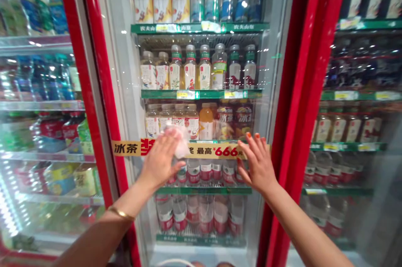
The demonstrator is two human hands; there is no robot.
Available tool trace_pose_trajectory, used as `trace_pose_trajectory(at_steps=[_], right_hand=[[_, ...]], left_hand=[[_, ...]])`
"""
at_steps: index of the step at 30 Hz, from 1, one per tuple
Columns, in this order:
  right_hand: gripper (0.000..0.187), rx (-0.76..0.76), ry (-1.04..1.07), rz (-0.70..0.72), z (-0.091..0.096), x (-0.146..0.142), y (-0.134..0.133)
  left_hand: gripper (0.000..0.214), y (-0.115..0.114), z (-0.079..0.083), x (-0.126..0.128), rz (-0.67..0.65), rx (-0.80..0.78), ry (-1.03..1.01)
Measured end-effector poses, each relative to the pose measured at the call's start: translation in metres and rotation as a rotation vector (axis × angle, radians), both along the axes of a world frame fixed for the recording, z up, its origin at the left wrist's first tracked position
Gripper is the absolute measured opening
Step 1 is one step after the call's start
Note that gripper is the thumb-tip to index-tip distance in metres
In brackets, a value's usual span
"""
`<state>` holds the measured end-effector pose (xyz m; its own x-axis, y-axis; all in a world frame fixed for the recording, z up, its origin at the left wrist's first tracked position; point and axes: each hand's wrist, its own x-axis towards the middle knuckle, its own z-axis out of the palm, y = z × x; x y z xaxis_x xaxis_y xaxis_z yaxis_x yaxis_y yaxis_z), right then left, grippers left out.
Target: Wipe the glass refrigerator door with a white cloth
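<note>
My left hand [161, 159] presses a white cloth [179, 141] against the glass door [125, 91] of a red-framed drinks fridge, over a yellow sticker strip [213, 150] with red digits. A gold bangle sits on that forearm. My right hand [256, 162] lies flat on the same glass to the right, fingers spread, nails painted orange, holding nothing. Behind the glass stand rows of bottled drinks [194, 70] on green-edged shelves.
A red door frame [298, 103] rises just right of my right hand, with another glass fridge of bottles [351, 129] beyond it. On the left a further fridge [40, 112] holds blue, red and green bottles. A red post [91, 83] separates it.
</note>
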<state>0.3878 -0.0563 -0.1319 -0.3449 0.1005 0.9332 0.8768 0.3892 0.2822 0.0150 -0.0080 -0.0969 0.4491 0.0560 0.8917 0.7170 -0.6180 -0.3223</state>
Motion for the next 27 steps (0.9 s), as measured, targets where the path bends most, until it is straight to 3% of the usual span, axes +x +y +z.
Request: trace_pose_trajectory(at_steps=[3, 6, 8, 10, 13, 15, 17, 20, 22, 24, 26, 27], right_hand=[[0.092, 0.021, 0.143, -0.177, 0.001, 0.012, 0.012], [0.090, 0.058, 0.172, -0.240, 0.000, 0.007, 0.020], [0.086, 0.095, 0.177, -0.236, -0.002, 0.003, 0.021], [0.084, 0.122, 0.179, -0.219, -0.002, 0.002, 0.020], [0.082, 0.137, 0.188, -0.191, -0.002, 0.003, 0.020], [0.079, 0.144, 0.185, -0.171, -0.002, 0.003, 0.021], [0.076, 0.157, 0.176, -0.158, -0.002, 0.003, 0.022], [0.075, 0.181, 0.161, -0.148, -0.002, 0.002, 0.022], [0.074, 0.196, 0.153, -0.144, -0.001, 0.002, 0.022], [0.075, 0.210, 0.150, -0.149, 0.000, 0.002, 0.021], [0.076, 0.209, 0.151, -0.165, -0.001, 0.000, 0.021], [0.077, 0.198, 0.146, -0.173, -0.001, 0.000, 0.020]], left_hand=[[0.083, 0.013, 0.045, -0.026, 0.042, -0.005, -0.383], [0.075, 0.015, 0.074, 0.000, 0.053, 0.023, -0.601], [0.082, 0.011, 0.067, 0.021, 0.089, 0.055, -0.481], [0.094, 0.005, 0.045, 0.023, 0.133, 0.046, -0.193], [0.094, -0.007, 0.019, -0.016, 0.153, -0.004, 0.200], [0.084, -0.009, 0.029, -0.049, 0.168, 0.001, 0.183], [0.072, -0.005, 0.055, -0.064, 0.179, 0.018, -0.066], [0.065, 0.006, 0.079, -0.046, 0.174, 0.019, -0.412], [0.072, 0.009, 0.069, -0.022, 0.159, 0.033, -0.323], [0.090, 0.007, 0.047, -0.013, 0.127, 0.026, 0.002], [0.113, 0.007, 0.035, -0.030, 0.113, 0.013, 0.236], [0.122, 0.009, 0.039, -0.045, 0.132, 0.011, 0.231]])
